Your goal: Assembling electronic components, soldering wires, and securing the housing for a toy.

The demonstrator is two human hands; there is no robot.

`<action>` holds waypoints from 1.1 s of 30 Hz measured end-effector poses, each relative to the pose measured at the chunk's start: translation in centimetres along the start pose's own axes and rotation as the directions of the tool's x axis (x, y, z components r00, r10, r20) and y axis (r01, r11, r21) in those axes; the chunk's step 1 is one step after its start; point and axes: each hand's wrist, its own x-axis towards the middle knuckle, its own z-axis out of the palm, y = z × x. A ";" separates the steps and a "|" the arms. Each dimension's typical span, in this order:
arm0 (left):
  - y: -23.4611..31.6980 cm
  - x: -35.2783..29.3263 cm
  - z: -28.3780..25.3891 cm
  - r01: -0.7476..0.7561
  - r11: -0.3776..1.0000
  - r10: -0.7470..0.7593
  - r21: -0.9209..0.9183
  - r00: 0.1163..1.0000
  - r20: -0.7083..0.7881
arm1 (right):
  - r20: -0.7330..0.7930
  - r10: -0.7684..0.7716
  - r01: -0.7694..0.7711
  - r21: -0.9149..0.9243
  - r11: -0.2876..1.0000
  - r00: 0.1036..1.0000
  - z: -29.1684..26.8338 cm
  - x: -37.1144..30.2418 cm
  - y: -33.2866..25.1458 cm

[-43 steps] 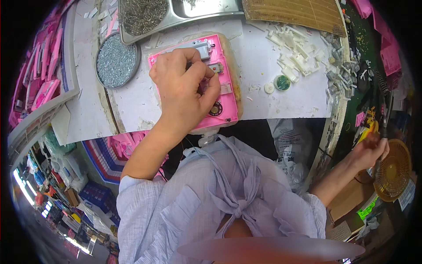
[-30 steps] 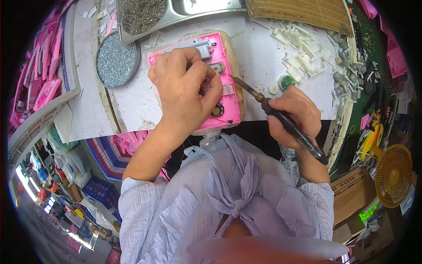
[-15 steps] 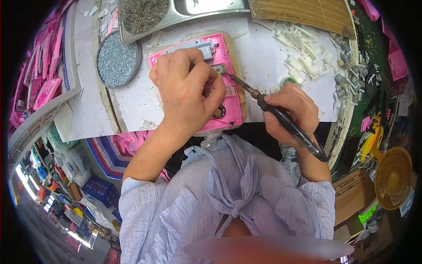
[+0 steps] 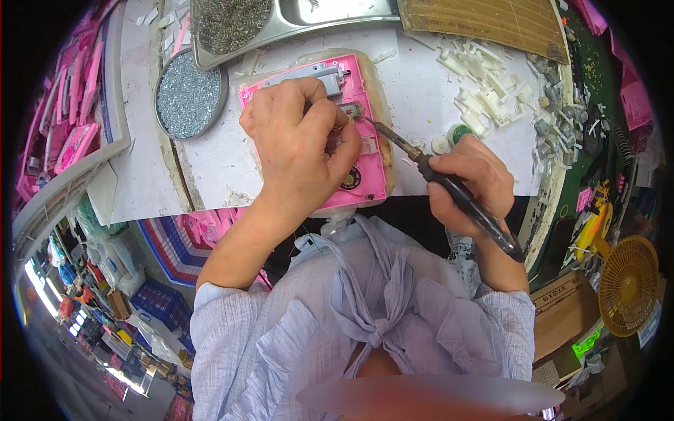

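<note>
A pink plastic housing (image 4: 372,165) lies in front of me on a pale padded rest (image 4: 379,105). Inside it are a grey plastic part (image 4: 328,78), a small circuit piece (image 4: 350,110) and a round black part (image 4: 351,178). My left hand (image 4: 302,140) is over the housing, thumb and forefinger pinched beside the circuit piece; what sits between the fingertips is too small to make out. In my right hand (image 4: 477,182) is a soldering iron (image 4: 460,193) with a black handle, its tip pointing at the circuit piece, slightly apart from it.
A round dish of small screws (image 4: 188,95) stands left, below a metal tray (image 4: 302,24) with more small metal pieces. White plastic parts (image 4: 484,84) lie loose at the right near a brown board (image 4: 491,24). A small green-and-white round container (image 4: 458,133) is by my right hand.
The soldering iron's tip has drawn back a little to the right, away from the circuit piece. My right hand has shifted slightly right with it; my left hand has hardly moved.
</note>
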 end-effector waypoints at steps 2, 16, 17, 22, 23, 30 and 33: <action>0.0 0.0 0.1 -0.004 1.000 0.004 0.002 1.000 0.000 | -0.014 0.008 -0.008 -0.001 1.000 1.000 -0.2 -0.1 0.0; -0.2 -0.1 0.3 -0.005 1.000 0.005 -0.004 1.000 -0.018 | 0.031 0.040 -0.040 0.005 0.999 0.999 0.4 0.3 0.4; -0.2 -0.1 0.3 -0.003 1.000 0.003 -0.005 1.000 -0.017 | 0.043 0.045 -0.045 0.005 0.999 0.998 0.2 0.3 0.4; -0.1 -0.1 0.1 0.000 1.000 0.000 -0.003 1.000 -0.005 | -0.010 0.044 -0.044 0.021 0.999 0.999 -0.2 0.3 0.0; -0.1 -0.1 0.1 0.003 1.000 -0.003 0.002 1.000 0.001 | -0.023 0.041 -0.040 0.029 0.999 0.999 -0.3 0.2 0.0; 0.2 0.1 -0.2 0.015 1.000 -0.015 0.025 1.000 0.026 | -0.020 0.041 -0.041 0.021 0.999 0.999 -1.1 0.4 -0.2; 0.3 0.1 -0.3 0.018 0.999 -0.020 0.031 0.999 0.039 | -0.035 0.017 -0.017 0.002 1.000 0.999 -1.2 0.4 -0.1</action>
